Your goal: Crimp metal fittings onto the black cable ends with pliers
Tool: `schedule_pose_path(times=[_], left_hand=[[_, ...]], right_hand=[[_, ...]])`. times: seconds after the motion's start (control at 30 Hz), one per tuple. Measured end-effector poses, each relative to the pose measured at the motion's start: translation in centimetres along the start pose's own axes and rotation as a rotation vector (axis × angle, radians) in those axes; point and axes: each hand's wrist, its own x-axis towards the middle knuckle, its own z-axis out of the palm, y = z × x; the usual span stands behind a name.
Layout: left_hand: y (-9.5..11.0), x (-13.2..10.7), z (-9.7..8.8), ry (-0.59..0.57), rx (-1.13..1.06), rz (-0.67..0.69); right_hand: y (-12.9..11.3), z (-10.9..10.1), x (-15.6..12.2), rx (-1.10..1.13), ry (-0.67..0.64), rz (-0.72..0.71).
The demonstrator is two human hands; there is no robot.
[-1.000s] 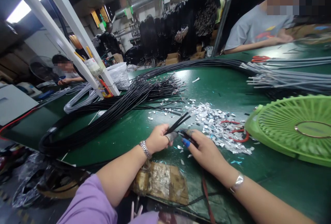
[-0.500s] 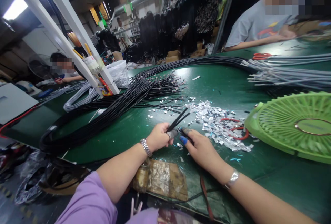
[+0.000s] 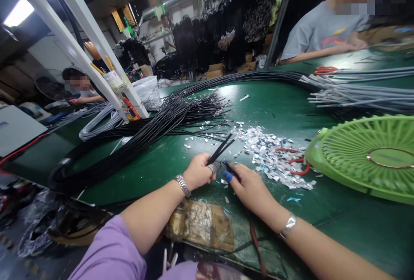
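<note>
My left hand (image 3: 198, 171) is closed in a pinch on a few black cable ends (image 3: 221, 148) that stick up and to the right from its fingers. My right hand (image 3: 249, 185) is closed close beside it, thumb and forefinger pinching the same black cables near the left thumb; its fingertips carry tape or covers. Both hands rest low over the green table (image 3: 181, 159). A thick bundle of black cables (image 3: 152, 131) runs across the table behind the left hand. A heap of silver foil scraps (image 3: 271, 155) lies right of the hands.
Red-handled scissors (image 3: 296, 163) lie in the scraps. A green fan grille (image 3: 365, 157) fills the right side. Grey cables (image 3: 359, 92) and white cables (image 3: 97, 122) lie farther back. A white frame post (image 3: 97, 51) stands at left. Other people sit at back left and top right.
Almost nothing differs: the hands have stayed together on the black cables, with the cable ends tilted slightly more to the left and the view shifted a little.
</note>
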Motion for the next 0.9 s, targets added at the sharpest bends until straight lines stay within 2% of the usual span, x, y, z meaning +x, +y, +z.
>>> schedule_pose_path(times=[0.2,0.33,0.4,0.47,0.53,0.6,0.67,0.8,0.9], left_hand=[[-0.1,-0.2,0.1,0.006,0.108,0.019],[0.0,0.1,-0.2,0.089,0.094,0.024],[0.1,0.2,-0.4,0.090,0.053,0.031],[0.1,0.2,-0.6,0.054,0.002,0.058],[0.1,0.0,-0.7,-0.011,-0.030,0.084],[0.1,-0.2,-0.7,-0.091,-0.038,0.090],[0.2,-0.3,-0.6,-0.158,-0.028,0.088],[0.1,-0.5,-0.5,-0.201,-0.018,0.091],[0.0,-0.5,-0.5,-0.236,-0.031,0.066]], right_hand=[[-0.6,0.2,0.1,0.057,-0.021,0.092],[-1.3,-0.3,-0.2,0.130,-0.072,0.049],[-1.2,-0.7,-0.2,0.191,-0.089,0.047],[-0.8,-1.0,0.1,0.310,-0.058,0.137],[-0.3,-1.1,0.4,0.529,-0.035,0.305],[-0.2,-1.1,0.5,0.768,-0.072,0.481],[-0.4,-1.1,0.6,0.935,-0.143,0.588],[-1.1,-1.2,0.5,1.060,-0.235,0.619],[-1.3,-1.1,0.5,0.969,-0.228,0.537]])
